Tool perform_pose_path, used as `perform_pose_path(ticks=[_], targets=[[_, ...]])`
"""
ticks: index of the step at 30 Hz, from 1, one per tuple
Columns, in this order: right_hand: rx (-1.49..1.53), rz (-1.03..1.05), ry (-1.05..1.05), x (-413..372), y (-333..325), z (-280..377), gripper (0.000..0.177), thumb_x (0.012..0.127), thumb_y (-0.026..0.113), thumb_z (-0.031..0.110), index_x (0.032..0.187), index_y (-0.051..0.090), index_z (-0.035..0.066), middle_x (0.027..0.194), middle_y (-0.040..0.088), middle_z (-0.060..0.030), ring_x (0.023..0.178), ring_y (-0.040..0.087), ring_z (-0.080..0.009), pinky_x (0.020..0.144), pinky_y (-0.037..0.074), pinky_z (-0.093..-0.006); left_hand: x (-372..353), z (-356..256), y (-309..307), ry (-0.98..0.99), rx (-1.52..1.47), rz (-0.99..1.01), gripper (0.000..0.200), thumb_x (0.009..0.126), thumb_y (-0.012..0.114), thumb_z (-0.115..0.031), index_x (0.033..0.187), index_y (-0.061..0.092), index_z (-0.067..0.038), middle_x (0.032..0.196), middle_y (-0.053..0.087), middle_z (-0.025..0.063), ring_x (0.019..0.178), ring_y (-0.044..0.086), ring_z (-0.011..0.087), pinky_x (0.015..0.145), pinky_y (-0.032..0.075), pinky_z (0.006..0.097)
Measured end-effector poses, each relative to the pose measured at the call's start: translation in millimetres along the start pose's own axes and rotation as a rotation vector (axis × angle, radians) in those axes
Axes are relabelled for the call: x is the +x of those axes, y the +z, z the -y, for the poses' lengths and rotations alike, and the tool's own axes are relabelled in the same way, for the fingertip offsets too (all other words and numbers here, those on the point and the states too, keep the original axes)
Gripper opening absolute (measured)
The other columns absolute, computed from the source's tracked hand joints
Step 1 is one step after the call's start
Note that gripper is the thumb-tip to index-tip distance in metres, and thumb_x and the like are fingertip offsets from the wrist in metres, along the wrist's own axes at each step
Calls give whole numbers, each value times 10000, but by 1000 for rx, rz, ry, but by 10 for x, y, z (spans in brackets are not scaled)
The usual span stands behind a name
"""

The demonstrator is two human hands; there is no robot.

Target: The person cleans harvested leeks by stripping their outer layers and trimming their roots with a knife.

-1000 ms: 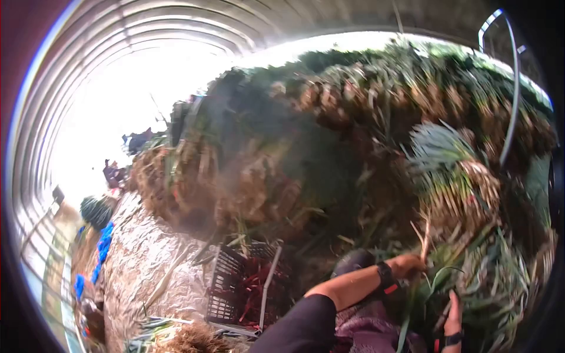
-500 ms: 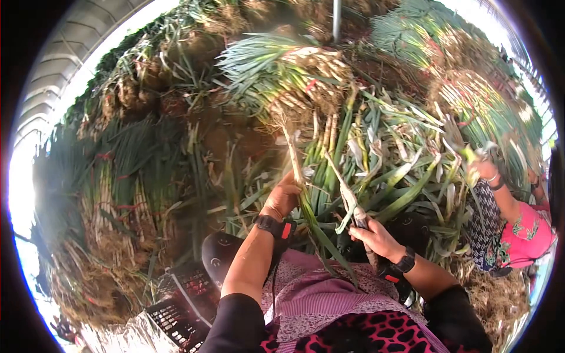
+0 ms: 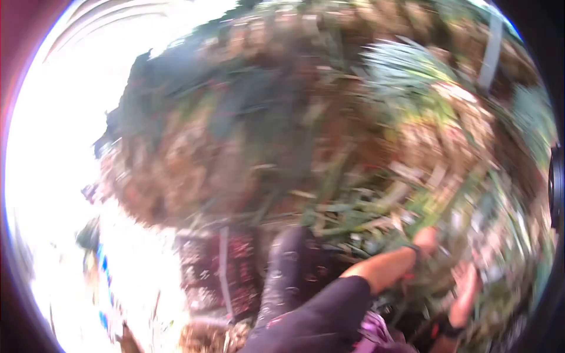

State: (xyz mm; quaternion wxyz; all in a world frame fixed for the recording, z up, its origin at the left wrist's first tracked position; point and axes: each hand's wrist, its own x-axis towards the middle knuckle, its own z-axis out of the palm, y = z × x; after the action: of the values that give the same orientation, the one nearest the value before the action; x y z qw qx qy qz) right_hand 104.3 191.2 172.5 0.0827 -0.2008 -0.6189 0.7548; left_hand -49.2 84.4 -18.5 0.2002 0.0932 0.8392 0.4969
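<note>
Strong motion blur smears the whole head view. My left hand point(image 3: 425, 240), with a dark band at the wrist, reaches over the loose green onions point(image 3: 388, 200) at the right of centre. Its fingers are too smeared to show what they hold. Lower and further right is my right hand point(image 3: 466, 285), also banded at the wrist, above a litter of onion leaves. Whether anything is in it cannot be made out. Beyond the hands lies a tied bundle of green onions point(image 3: 435, 112), roots toward me and leaves to the upper left.
A large pile of green onions point(image 3: 206, 129) fills the left and middle. Near my dark-clad leg point(image 3: 285, 270) stands a dark crate point(image 3: 197, 267) with a pale strip across it. A grey post point(image 3: 490, 53) rises at the upper right. The far left is glaringly bright.
My view has swung left, so the bundle, post and both hands now appear further right. Before, a green onion was in my left hand and a dark-handled thing in my right.
</note>
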Motion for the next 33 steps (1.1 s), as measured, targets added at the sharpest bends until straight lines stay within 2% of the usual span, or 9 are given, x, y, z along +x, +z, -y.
perform_pose_path(ticks=[3,6,10,14,17,20,23,31,33], targets=[[30,-35,-44,-48,268,185,535,910,495,300,1359,401,26,837,502,1,724,454,-94,718,385,-255,232,-164,-150,-34,17,-159,302,737,485,-7,1010,613,-6,902,630,256,898,622,383,823,490,430],[-437,-27,249,-26,260,497,379,958,435,363,1151,583,73,1120,539,-101,893,463,-126,742,401,-307,508,-168,-46,-95,89,-69,271,791,516,-48,1050,573,6,1038,589,256,962,592,394,830,475,449],[-479,81,217,195,110,285,415,962,417,380,1163,572,51,1041,544,-71,873,493,-163,745,411,-313,825,-61,208,-127,237,2,274,822,566,-100,1079,538,-10,1109,539,231,1018,553,388,824,488,445],[-599,-1,93,211,51,144,445,976,379,377,1196,551,31,1096,541,-110,930,505,-225,801,415,-329,784,-343,-12,-139,300,-57,338,818,582,-93,1135,490,-22,1092,530,211,1056,534,375,814,501,433],[-822,99,-272,221,-79,7,437,972,397,341,1250,518,26,1193,522,-159,1070,495,-284,901,402,-375,887,-332,28,-128,370,-39,373,808,597,-92,1150,462,-26,1080,536,204,1027,555,369,805,503,430],[-608,-33,95,168,58,190,447,954,444,307,1292,479,17,1242,501,-201,1155,467,-342,960,377,-431,915,-286,37,-171,368,-37,388,797,611,-104,1143,453,-26,1074,544,194,994,578,364,790,506,430],[-754,83,-275,157,-227,-173,442,940,479,273,1283,478,-5,1235,496,-228,1145,465,-368,956,374,-447,950,-293,68,-216,395,-105,401,787,621,-122,1140,458,-23,1061,572,188,975,600,351,773,509,429],[-655,56,-260,100,-236,-97,414,940,488,255,1230,508,-39,1229,504,-225,1125,474,-361,944,379,-446,818,-363,-47,-249,209,-22,343,689,677,-152,1011,590,-70,988,633,191,968,614,330,805,494,432],[-401,10,25,144,-44,107,426,935,504,285,1247,508,-5,1256,503,-196,1130,478,-358,964,365,-455,555,-463,-156,-143,266,-108,400,655,690,-170,1028,583,-71,982,627,201,964,607,338,811,487,428]])
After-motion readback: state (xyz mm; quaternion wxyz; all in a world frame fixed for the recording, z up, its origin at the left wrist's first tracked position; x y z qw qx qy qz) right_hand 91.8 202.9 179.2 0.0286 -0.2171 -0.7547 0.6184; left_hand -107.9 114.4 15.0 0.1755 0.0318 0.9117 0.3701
